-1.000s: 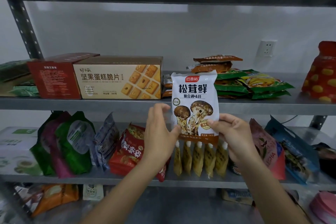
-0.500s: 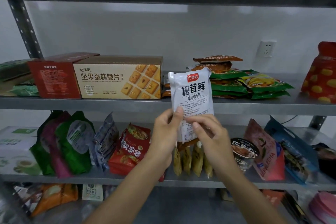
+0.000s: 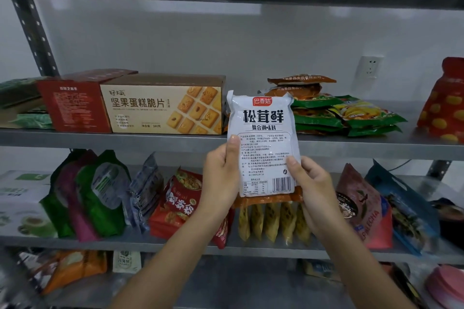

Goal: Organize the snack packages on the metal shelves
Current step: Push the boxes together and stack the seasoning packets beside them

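**Snack packet [image 3: 263,133] upright, dead centre between both hands**

Both hands are on it. The left hand [image 3: 221,178] grips the left edge with its thumb laid up the printed face. The right hand [image 3: 313,190] pinches the lower right corner beside the barcode. So the packet sits in the middle of the frame with its long axis vertical, red logo at the top and orange strip at the bottom. Neither hand is nearer; it is held evenly between them.

Here is what matters: the packet's top half overlaps the front edge of the upper shelf [image 3: 125,139]. Just behind it is the narrow gap between the biscuit box [image 3: 160,108] on the left and the stack of green packets [image 3: 326,118] on the right. That slot lies straight ahead and slightly up. Directly below the hands, a row of yellow sachets [image 3: 271,223] stands on the lower shelf [image 3: 100,243]. I'd judge the slot a tight fit for an upright packet.
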`<state>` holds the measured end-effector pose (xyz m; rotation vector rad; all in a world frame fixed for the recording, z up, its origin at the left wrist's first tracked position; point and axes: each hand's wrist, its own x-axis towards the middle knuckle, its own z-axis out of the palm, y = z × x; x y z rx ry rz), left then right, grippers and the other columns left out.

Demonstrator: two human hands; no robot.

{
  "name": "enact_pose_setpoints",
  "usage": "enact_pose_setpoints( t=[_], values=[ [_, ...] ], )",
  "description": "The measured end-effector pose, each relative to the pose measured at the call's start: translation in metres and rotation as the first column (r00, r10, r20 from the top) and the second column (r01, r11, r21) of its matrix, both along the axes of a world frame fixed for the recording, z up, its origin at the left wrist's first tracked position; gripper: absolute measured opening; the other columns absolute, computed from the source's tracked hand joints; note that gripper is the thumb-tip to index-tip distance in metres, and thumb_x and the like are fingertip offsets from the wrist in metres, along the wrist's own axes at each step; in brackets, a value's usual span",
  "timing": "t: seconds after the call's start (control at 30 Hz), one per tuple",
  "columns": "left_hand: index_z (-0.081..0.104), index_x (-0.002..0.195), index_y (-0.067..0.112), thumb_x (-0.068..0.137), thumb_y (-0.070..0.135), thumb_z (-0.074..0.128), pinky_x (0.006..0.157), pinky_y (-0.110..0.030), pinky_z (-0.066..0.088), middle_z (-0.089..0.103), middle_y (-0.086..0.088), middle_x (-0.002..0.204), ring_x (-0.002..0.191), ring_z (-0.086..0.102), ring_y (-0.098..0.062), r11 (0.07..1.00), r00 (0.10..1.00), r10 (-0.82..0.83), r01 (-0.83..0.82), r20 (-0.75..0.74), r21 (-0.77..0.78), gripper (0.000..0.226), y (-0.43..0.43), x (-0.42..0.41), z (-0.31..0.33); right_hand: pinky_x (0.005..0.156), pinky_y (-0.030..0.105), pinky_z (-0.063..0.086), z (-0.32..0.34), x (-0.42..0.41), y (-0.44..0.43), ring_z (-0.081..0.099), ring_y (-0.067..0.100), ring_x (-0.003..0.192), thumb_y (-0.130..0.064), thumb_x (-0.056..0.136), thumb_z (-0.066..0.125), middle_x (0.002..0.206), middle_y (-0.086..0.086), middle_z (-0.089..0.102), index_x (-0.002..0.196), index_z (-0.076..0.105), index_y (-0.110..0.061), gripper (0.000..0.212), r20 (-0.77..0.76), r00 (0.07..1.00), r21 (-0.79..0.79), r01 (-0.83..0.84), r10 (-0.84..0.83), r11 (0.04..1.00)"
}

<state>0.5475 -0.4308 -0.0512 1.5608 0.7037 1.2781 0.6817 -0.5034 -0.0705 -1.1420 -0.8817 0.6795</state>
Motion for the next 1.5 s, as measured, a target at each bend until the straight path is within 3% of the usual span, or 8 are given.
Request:
enact_pose_setpoints(
  t=[0.13,0.23,0.53,0.7,0.87,1.03,1.3,1.5],
  values=[
    [0.046,0.060,0.022,0.093,0.058,0.022,0.042,-0.024,0.035,0.057,0.005,0.055,0.048,0.055,-0.009,0.841,0.856,0.442,-0.290,-0.270,0.458,0.055,0.012,-0.006,-0.008,0.080,0.041,0.059,-0.001,-0.001,0.003,0.071,0.026,0.093,-0.024,0.088,0.060,0.097,0.009,0.075,0.099,0.067,-0.011,0.018,-0.004,0.999,0.038,0.038,-0.038,0.999],
    [0.041,0.060,0.023,0.091,0.061,0.017,0.041,-0.023,0.029,0.053,0.005,0.053,0.046,0.051,-0.012,0.764,0.796,0.541,-0.330,-0.271,0.554,0.055,0.018,-0.010,-0.012,0.074,0.035,0.061,0.000,-0.001,0.002,0.072,0.027,0.092,-0.026,0.081,0.064,0.098,0.012,0.074,0.099,0.067,-0.008,0.025,-0.059,0.998,0.060,-0.004,0.008,0.998],
    [0.046,0.053,0.017,0.091,0.049,0.034,0.043,-0.018,0.034,0.057,0.003,0.053,0.051,0.056,-0.007,0.918,0.969,0.235,-0.194,-0.078,0.345,0.051,0.014,-0.007,-0.001,0.075,0.037,0.060,0.004,0.007,0.000,0.069,0.029,0.102,-0.029,0.069,0.072,0.112,0.017,0.070,0.115,0.062,-0.005,0.053,-0.331,0.902,0.110,-0.256,0.278,0.961],
    [0.060,0.075,-0.012,0.087,0.054,0.035,0.054,-0.037,0.048,0.069,-0.015,0.070,0.064,0.066,-0.021,0.972,0.991,0.124,-0.111,-0.052,0.209,0.072,0.012,-0.002,0.004,0.081,0.040,0.058,0.000,0.014,0.002,0.065,0.032,0.111,-0.038,0.057,0.090,0.120,0.018,0.066,0.123,0.058,-0.004,0.081,-0.351,0.870,0.141,-0.316,0.346,0.938],
    [0.054,0.059,0.002,0.092,0.049,0.034,0.047,-0.029,0.042,0.064,-0.007,0.059,0.055,0.061,-0.014,0.941,0.980,0.195,-0.172,-0.051,0.290,0.061,0.011,0.001,0.001,0.074,0.030,0.060,0.005,0.007,-0.002,0.072,0.019,0.092,-0.032,0.095,0.050,0.099,0.006,0.075,0.102,0.068,-0.015,0.026,-0.029,0.999,0.039,-0.026,0.027,0.999],
    [0.054,0.057,0.021,0.093,0.046,0.034,0.047,-0.013,0.041,0.062,0.010,0.055,0.056,0.062,0.003,0.947,0.988,0.149,-0.128,-0.050,0.294,0.049,0.004,0.007,-0.005,0.058,0.023,0.049,0.009,0.006,0.007,0.065,0.007,0.067,-0.034,0.102,0.035,0.073,0.001,0.070,0.079,0.063,-0.006,0.046,0.304,0.899,0.083,0.305,-0.316,0.949],
    [0.065,0.071,0.014,0.101,0.035,0.036,0.050,-0.011,0.047,0.068,0.011,0.064,0.061,0.066,0.003,0.994,0.998,0.068,-0.068,0.008,0.086,0.047,0.008,0.009,-0.001,0.069,0.041,0.055,0.007,0.006,0.012,0.069,0.018,0.075,-0.032,0.102,0.039,0.074,0.000,0.073,0.078,0.065,-0.017,0.039,0.134,0.931,0.102,0.327,-0.339,0.940],
    [0.069,0.080,0.017,0.097,0.043,0.040,0.061,-0.019,0.055,0.074,0.012,0.072,0.071,0.071,-0.003,0.999,0.998,-0.043,0.043,-0.037,-0.001,0.043,0.004,0.001,-0.001,0.065,0.037,0.056,0.004,0.008,0.013,0.071,0.020,0.075,-0.033,0.102,0.040,0.075,0.004,0.074,0.080,0.068,-0.009,0.043,0.167,0.929,0.061,0.324,-0.330,0.944]
  ],
)
